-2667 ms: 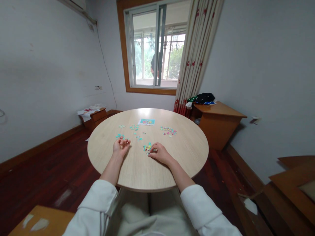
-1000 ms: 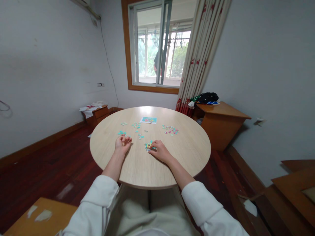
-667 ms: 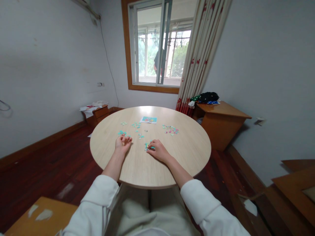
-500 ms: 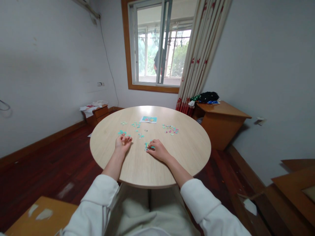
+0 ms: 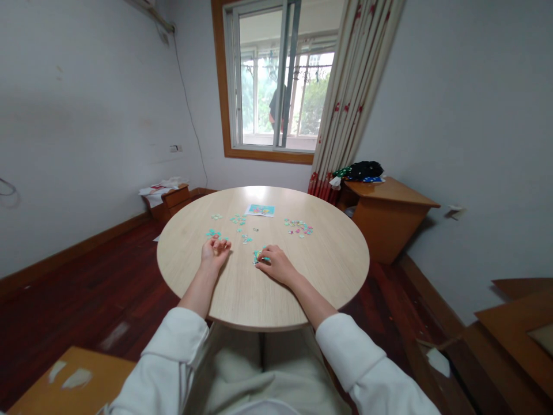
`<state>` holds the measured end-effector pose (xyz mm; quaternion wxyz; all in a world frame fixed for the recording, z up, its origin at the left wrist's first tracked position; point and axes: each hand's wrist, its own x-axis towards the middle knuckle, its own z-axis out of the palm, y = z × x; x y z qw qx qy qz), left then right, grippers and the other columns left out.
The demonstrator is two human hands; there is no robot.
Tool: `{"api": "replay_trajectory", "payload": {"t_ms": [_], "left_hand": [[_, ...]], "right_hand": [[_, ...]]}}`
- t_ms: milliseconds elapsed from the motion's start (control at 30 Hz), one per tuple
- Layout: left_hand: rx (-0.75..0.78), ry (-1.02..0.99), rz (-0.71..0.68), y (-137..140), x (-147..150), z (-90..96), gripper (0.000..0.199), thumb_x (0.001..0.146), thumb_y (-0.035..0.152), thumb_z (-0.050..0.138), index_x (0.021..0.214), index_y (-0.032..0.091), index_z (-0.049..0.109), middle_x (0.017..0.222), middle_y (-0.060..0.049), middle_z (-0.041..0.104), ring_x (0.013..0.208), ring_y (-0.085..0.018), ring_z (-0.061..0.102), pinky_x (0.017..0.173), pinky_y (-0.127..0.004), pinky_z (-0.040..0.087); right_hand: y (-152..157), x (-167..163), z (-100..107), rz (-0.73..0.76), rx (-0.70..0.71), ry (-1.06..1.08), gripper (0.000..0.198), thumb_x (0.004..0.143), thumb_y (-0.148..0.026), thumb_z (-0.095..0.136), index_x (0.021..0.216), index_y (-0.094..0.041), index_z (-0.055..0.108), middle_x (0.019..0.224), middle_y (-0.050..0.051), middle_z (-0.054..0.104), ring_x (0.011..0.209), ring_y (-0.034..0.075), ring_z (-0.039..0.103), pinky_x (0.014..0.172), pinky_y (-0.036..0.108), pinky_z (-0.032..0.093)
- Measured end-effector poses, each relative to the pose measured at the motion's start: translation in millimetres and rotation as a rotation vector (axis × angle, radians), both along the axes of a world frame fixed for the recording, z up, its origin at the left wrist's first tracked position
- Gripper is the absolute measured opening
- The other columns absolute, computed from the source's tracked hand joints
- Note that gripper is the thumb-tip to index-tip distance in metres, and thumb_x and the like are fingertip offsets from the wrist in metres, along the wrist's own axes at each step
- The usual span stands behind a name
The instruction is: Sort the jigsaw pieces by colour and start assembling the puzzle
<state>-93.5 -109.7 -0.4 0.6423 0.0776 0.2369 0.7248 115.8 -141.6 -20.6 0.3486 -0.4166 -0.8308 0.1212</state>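
My right hand (image 5: pixel 279 266) is on the near middle of the round table, its thumb and fingers closed on a puzzle piece at a small cluster of joined puzzle pieces (image 5: pixel 256 257). The fingers partly cover this teal and yellow cluster. To its left, my left hand (image 5: pixel 215 253) rests on its side with the palm turned inward. Its fingers are loosely curled and somewhat apart, and nothing shows in them. Just beyond it lie teal puzzle pieces (image 5: pixel 212 233). A few loose puzzle pieces (image 5: pixel 246 238) lie between and beyond the hands.
A picture sheet (image 5: pixel 260 210) lies toward the far side of the round table (image 5: pixel 328 259). Pink and green pieces (image 5: pixel 300 228) are grouped at right, teal ones (image 5: pixel 238 219) and pale ones (image 5: pixel 216 217) at far left. A desk (image 5: pixel 389 199) stands beyond right; a person (image 5: pixel 276 109) is outside the window.
The view shifts very slightly. Both hands stay in nearly the same place and pose, and the puzzle pieces lie as before.
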Motion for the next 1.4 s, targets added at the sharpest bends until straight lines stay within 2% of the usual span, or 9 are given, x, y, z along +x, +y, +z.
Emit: {"api": "replay_trajectory", "payload": {"t_ms": [267,533,667,800,967,1100,1267,1400], "left_hand": [[0.003,0.028,-0.005,1.1,-1.6,-1.8,0.018,0.070,0.001,0.044,0.069,0.019,0.043,0.037,0.011,0.025,0.040,-0.008,0.041,0.060,-0.025,0.033],[-0.011,-0.008,0.006,-0.5,-0.3,0.5,0.019,0.068,-0.001,0.042,0.068,0.019,0.044,0.035,0.011,0.026,0.040,-0.009,0.041,0.059,-0.026,0.033],[-0.021,-0.002,0.009,-0.3,-0.1,0.4,0.018,0.070,0.001,0.042,0.067,0.019,0.043,0.036,0.011,0.025,0.040,-0.008,0.041,0.059,-0.025,0.033],[-0.018,0.013,0.013,-0.9,0.6,1.1,0.018,0.071,0.001,0.043,0.068,0.019,0.043,0.036,0.011,0.024,0.040,-0.008,0.041,0.059,-0.025,0.033],[-0.041,-0.021,0.024,-2.4,1.9,3.9,0.019,0.071,0.000,0.039,0.067,0.018,0.043,0.035,0.010,0.024,0.040,-0.008,0.040,0.058,-0.025,0.033],[-0.042,-0.005,0.021,-2.3,1.8,3.7,0.017,0.072,0.002,0.042,0.067,0.018,0.043,0.037,0.011,0.023,0.040,-0.008,0.041,0.059,-0.024,0.034],[-0.041,-0.005,0.020,-3.0,2.8,4.5,0.016,0.071,0.002,0.043,0.067,0.018,0.044,0.036,0.011,0.023,0.039,-0.008,0.040,0.059,-0.024,0.034],[-0.041,-0.015,0.024,-4.6,3.6,6.9,0.018,0.070,0.000,0.040,0.067,0.018,0.043,0.035,0.011,0.024,0.039,-0.008,0.039,0.058,-0.024,0.033]], "right_hand": [[-0.3,0.5,-4.0,0.030,0.058,-0.011,0.021,0.075,-0.005,0.056,0.078,-0.021,0.070,0.092,0.006,0.061,0.091,0.019,0.052,0.084,0.035,0.041],[-2.1,0.9,-3.5,0.023,0.101,-0.056,0.025,0.076,-0.006,0.055,0.086,-0.022,0.071,0.095,0.006,0.061,0.093,0.020,0.051,0.085,0.035,0.042],[-3.6,0.7,-1.7,0.026,0.082,-0.087,0.026,0.075,-0.004,0.054,0.083,-0.022,0.071,0.095,0.006,0.061,0.093,0.020,0.051,0.085,0.036,0.042],[-4.6,0.6,-1.0,0.017,0.116,-0.074,0.026,0.077,-0.006,0.053,0.090,-0.021,0.070,0.098,0.007,0.060,0.094,0.020,0.050,0.086,0.037,0.041],[-4.2,0.6,-2.4,0.019,0.094,-0.104,0.024,0.077,-0.006,0.054,0.084,-0.021,0.071,0.099,0.007,0.061,0.095,0.021,0.049,0.086,0.037,0.041],[-4.5,0.6,-2.2,0.004,0.119,-0.110,0.030,0.079,-0.008,0.052,0.099,-0.022,0.069,0.106,0.008,0.058,0.100,0.021,0.047,0.089,0.038,0.040],[-5.3,0.5,-0.5,0.021,0.068,-0.174,0.028,0.080,-0.008,0.051,0.092,-0.022,0.072,0.104,0.007,0.060,0.100,0.020,0.047,0.090,0.038,0.039],[-7.0,0.4,1.0,-0.012,0.103,-0.160,0.032,0.081,-0.010,0.051,0.105,-0.023,0.068,0.112,0.008,0.057,0.105,0.021,0.045,0.092,0.038,0.038]]}}
